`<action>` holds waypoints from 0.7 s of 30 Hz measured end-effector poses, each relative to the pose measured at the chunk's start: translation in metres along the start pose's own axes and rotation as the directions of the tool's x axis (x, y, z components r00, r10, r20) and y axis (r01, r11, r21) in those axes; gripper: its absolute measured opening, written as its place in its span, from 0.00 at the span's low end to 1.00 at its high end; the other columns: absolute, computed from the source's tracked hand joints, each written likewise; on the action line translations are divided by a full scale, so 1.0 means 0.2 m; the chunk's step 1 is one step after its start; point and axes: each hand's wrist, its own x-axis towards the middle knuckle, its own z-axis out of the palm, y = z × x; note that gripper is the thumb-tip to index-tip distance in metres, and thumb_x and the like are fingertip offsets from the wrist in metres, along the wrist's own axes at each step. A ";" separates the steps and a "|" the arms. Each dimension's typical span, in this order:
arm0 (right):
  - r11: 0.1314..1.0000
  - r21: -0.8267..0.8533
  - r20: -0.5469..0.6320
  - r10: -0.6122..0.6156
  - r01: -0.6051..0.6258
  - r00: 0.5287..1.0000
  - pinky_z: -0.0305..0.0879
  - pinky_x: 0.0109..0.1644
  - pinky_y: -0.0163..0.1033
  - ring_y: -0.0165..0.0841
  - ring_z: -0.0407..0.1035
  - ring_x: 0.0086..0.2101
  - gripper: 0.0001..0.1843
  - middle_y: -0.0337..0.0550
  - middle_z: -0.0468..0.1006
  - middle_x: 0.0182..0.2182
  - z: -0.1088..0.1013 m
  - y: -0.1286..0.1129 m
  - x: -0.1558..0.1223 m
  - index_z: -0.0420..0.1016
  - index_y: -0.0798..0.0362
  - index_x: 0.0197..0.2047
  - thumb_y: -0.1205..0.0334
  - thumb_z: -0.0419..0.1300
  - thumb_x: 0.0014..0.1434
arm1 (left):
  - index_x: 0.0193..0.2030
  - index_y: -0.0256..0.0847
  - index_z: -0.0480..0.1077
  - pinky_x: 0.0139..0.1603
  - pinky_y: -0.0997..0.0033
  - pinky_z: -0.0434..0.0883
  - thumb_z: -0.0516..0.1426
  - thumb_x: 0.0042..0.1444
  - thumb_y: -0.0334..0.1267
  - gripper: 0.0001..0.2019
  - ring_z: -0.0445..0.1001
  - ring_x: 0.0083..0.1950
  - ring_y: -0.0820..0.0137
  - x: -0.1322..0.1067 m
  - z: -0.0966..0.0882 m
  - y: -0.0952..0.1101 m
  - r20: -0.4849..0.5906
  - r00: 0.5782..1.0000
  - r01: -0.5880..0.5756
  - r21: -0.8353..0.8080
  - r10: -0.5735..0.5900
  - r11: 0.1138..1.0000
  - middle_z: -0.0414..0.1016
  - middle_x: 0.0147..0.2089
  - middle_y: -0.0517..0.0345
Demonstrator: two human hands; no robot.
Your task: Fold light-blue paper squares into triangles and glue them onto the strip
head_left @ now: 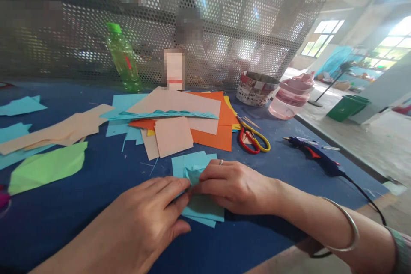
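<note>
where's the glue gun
In the head view, the glue gun lies on the blue tabletop, right of the red-and-yellow scissors and beyond the right hand.

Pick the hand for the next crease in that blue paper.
Probably the right hand: its fingers lie across the top of the folded blue paper, while the left hand meets the paper only at its fingertips, from the side.

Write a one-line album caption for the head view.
Left hand and right hand fold light-blue paper on a blue table.
</note>
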 end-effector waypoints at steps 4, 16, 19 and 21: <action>1.000 -0.008 0.018 -0.023 0.023 1.000 0.70 0.44 0.37 0.34 0.68 0.37 0.13 0.50 0.77 0.39 0.00 0.00 0.00 0.77 0.60 0.43 0.76 0.53 0.61 | 0.49 0.38 0.74 0.53 0.63 0.75 0.49 0.69 0.35 0.13 0.77 0.51 0.62 0.01 0.00 0.01 0.021 0.999 0.043 0.003 -0.043 0.999 0.78 0.52 0.49; 0.972 -0.220 0.019 -0.075 0.078 0.997 0.61 0.34 0.37 0.34 0.60 0.33 0.14 0.46 0.73 0.33 0.02 -0.02 -0.01 0.73 0.57 0.28 0.73 0.53 0.65 | 0.48 0.39 0.74 0.48 0.68 0.76 0.48 0.68 0.35 0.13 0.79 0.47 0.64 0.03 -0.01 0.00 0.065 0.997 0.046 0.001 -0.046 0.999 0.80 0.48 0.52; 0.964 -0.252 0.011 -0.080 0.080 0.997 0.57 0.31 0.38 0.34 0.59 0.32 0.15 0.45 0.72 0.31 0.02 -0.03 -0.01 0.73 0.56 0.27 0.73 0.53 0.64 | 0.46 0.39 0.74 0.44 0.67 0.77 0.49 0.68 0.36 0.12 0.80 0.45 0.63 0.03 -0.01 0.00 0.055 0.998 0.030 0.008 -0.030 1.000 0.80 0.48 0.51; 0.966 -0.244 0.007 -0.085 0.084 0.996 0.57 0.31 0.39 0.34 0.60 0.32 0.14 0.44 0.73 0.31 0.02 -0.03 -0.01 0.73 0.56 0.27 0.73 0.53 0.64 | 0.46 0.39 0.74 0.43 0.66 0.77 0.49 0.68 0.36 0.12 0.80 0.45 0.63 0.03 -0.01 0.00 0.053 0.998 0.033 0.010 -0.033 0.999 0.80 0.48 0.51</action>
